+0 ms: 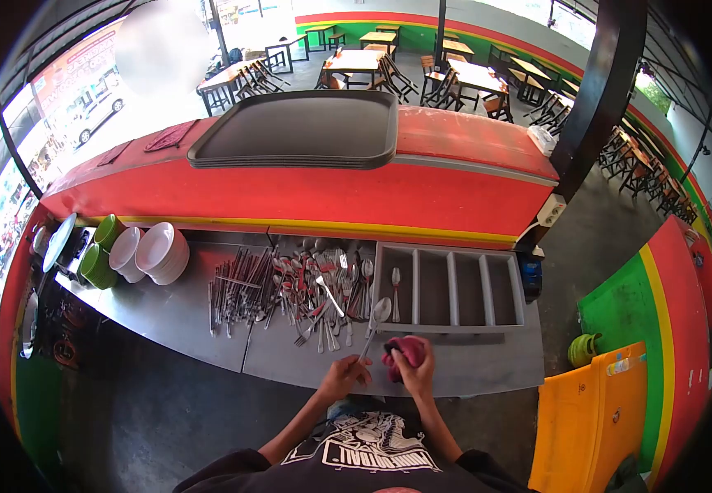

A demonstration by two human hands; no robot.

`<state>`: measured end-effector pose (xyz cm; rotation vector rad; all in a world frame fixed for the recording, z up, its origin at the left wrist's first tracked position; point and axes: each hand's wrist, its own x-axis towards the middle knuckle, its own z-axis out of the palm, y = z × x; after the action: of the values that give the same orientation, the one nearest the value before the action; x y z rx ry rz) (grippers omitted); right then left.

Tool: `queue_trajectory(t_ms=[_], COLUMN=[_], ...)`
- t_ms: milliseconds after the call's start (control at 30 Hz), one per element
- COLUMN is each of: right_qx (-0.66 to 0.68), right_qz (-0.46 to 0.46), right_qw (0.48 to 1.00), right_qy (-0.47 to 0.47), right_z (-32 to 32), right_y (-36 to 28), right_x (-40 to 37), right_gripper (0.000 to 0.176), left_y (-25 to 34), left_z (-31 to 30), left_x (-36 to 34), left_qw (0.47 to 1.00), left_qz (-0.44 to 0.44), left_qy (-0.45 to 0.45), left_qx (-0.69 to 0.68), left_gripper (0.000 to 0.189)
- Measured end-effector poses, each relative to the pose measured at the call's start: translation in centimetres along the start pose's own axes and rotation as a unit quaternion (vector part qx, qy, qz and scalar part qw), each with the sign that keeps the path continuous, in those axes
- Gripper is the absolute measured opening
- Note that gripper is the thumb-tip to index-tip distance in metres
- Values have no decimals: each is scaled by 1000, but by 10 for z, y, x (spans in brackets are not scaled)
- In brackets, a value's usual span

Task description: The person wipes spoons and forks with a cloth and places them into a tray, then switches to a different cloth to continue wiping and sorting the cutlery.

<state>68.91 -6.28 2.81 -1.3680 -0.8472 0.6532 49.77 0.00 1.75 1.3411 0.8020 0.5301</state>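
My left hand (346, 375) is closed on the handle of a metal spoon (380, 314), whose bowl points up and away from me. In my right hand (416, 366) a dark red cloth (398, 355) is bunched up, just right of the spoon's handle and apart from its bowl. Beyond my hands a large heap of forks and spoons (321, 287) lies on the metal counter. A grey cutlery tray (448, 329) with several compartments stands to the right of the heap. One spoon (395, 287) lies in its leftmost visible compartment.
Left of the heap lies a pile of thin metal utensils (237, 287). White bowls (163, 253) and green bowls (99, 267) are stacked farther left. Black serving trays (298, 127) rest on the red ledge (315, 193) ahead. An orange panel (590, 415) stands at the right.
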Motion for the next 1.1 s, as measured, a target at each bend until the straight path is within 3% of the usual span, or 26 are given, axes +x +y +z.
queue_trajectory(t_ms=[33,133,233,400,500,600,833,1100], right_qx=[13,-108,-120,-138,-154,-165,-193,-200], right_qz=[10,-153,-147,-133,-132,-125,-125,-118], right_qw=[999,975,973,977,978,978,969,964], right_qy=[-45,-122,-127,-91,-53,-7,94,130], right_z=[4,14,18,15,14,12,3,-1], right_y=[1,-11,-7,0,3,6,17,26], right_x=[-1,-1,-3,-4,0,5,18,28], right_gripper=[38,41,41,39,37,37,38,44], left_y=[-3,-12,-3,-6,12,4,5,14], left_z=[2,8,11,8,10,6,2,-3], left_x=[3,9,6,-1,-10,-13,-23,-23], left_qw=[1000,999,997,997,997,993,990,984], left_qz=[10,34,47,49,-4,18,-22,-15], left_qy=[4,16,6,-46,-77,-102,-129,-143], left_qx=[-7,9,55,46,31,52,50,108], left_gripper=[25,23,30,31,27,21,26,29])
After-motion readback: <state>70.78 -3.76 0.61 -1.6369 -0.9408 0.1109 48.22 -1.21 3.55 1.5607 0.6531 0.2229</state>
